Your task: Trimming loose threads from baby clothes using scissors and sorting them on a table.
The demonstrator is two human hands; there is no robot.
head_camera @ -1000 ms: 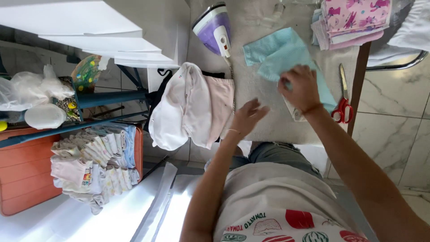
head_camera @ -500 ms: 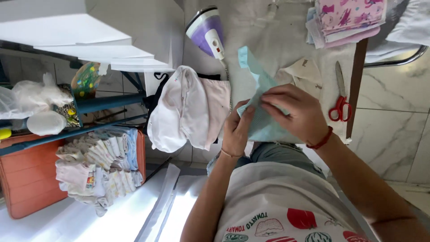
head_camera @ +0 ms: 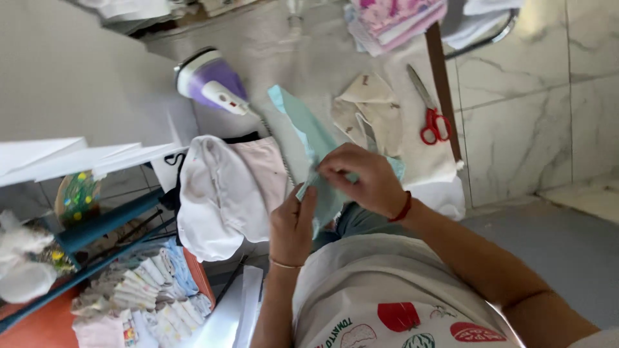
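- Both grips pinch the teal cloth (head_camera: 309, 138): right hand (head_camera: 364, 180) on top, left hand (head_camera: 293, 222) below.
- Cloth runs away from them, up-left toward the iron (head_camera: 213, 84).

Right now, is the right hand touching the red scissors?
Apart. The head view shows the right hand pinching the light blue cloth, with cloth-covered table between it and the red scissors.

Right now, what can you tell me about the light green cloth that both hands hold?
The light green cloth is a thin, soft-looking fabric of pale mint colour, plain, with no pattern visible. It is folded lengthwise into a narrow strip that runs from the ironing surface toward the person. The left hand pinches its near end, and the right hand grips it just above, covering part of it. Its far tip lies close to the purple and white iron. A little of it shows beyond the right hand.
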